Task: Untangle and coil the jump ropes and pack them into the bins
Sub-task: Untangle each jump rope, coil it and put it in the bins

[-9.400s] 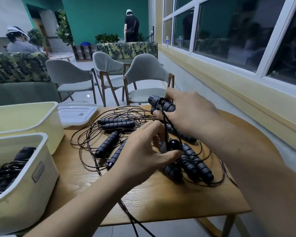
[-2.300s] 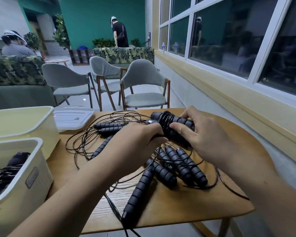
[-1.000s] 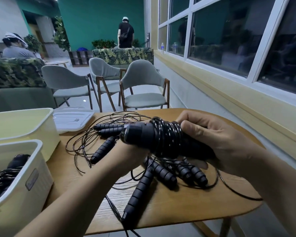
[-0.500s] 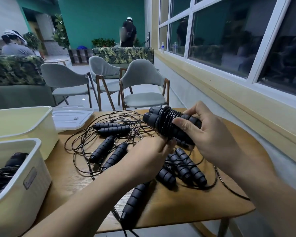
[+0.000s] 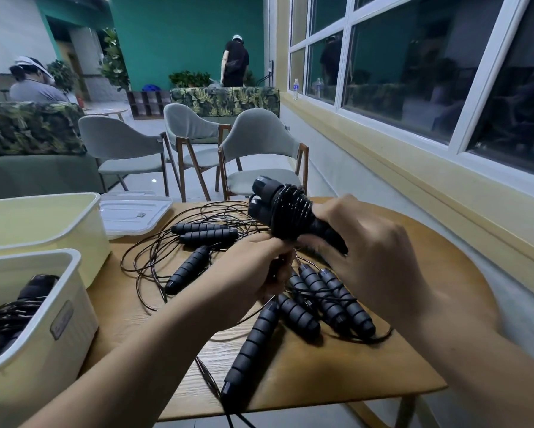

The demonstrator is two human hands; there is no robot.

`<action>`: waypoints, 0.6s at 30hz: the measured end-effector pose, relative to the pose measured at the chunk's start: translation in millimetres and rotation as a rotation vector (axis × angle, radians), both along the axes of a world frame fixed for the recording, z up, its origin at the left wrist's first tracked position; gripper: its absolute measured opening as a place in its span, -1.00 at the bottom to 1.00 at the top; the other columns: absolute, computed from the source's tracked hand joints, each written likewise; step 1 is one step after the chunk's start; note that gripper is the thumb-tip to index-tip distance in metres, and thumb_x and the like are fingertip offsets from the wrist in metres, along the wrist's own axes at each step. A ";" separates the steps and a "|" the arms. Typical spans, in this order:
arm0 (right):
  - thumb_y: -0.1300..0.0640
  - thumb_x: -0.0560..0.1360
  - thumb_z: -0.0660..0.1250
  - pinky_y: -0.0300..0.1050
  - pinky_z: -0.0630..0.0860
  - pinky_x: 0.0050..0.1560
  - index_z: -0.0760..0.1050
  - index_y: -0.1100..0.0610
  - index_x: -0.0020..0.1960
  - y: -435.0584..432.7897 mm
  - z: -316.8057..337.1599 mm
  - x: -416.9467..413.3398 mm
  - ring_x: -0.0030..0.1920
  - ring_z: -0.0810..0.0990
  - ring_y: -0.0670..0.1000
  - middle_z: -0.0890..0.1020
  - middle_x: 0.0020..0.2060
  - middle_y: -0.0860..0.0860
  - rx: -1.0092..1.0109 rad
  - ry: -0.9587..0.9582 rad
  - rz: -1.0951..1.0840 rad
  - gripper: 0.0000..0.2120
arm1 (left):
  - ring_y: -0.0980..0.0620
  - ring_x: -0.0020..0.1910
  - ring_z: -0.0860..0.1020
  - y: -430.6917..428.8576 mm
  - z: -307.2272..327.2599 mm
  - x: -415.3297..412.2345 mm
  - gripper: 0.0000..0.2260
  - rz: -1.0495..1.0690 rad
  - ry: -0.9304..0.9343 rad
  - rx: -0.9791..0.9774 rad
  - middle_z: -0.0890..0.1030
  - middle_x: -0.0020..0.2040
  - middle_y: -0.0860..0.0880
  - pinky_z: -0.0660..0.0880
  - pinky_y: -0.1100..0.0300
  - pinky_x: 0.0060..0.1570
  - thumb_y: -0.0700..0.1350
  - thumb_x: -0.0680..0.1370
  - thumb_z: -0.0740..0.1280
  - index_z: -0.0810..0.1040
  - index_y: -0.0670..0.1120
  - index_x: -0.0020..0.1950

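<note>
head: black jump rope (image 5: 291,211) wound tight round paired handles (image 5: 260,197)

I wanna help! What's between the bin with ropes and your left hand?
Head view: between the bin and the left hand lie one loose black handle and cord loops.

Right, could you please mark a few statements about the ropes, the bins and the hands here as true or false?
1. The right hand grips the wound rope. True.
2. The wound rope rests on the table. False: it is held above the table.
3. The near bin holds no rope. False: a coiled rope lies inside.
4. Loose handles lie on the table. True.
5. The lid covers the far bin. False: it lies on the table beside that bin.
</note>
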State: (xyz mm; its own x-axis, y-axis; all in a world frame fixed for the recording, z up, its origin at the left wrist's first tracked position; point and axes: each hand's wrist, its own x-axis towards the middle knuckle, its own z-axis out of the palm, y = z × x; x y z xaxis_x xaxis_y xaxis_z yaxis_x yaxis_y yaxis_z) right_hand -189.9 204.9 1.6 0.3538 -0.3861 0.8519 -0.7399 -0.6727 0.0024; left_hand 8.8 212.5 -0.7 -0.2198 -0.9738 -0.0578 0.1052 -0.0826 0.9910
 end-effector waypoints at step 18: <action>0.29 0.62 0.43 0.15 0.55 0.06 0.65 0.09 0.40 6.3 -17.3 29.5 0.04 0.54 0.20 0.60 0.15 0.21 -0.034 0.093 0.022 -0.63 | -0.03 0.05 0.62 2.3 26.4 24.2 -0.62 0.102 0.266 0.018 0.72 0.10 -0.16 0.43 0.08 0.17 0.03 0.67 0.34 0.65 -0.26 0.29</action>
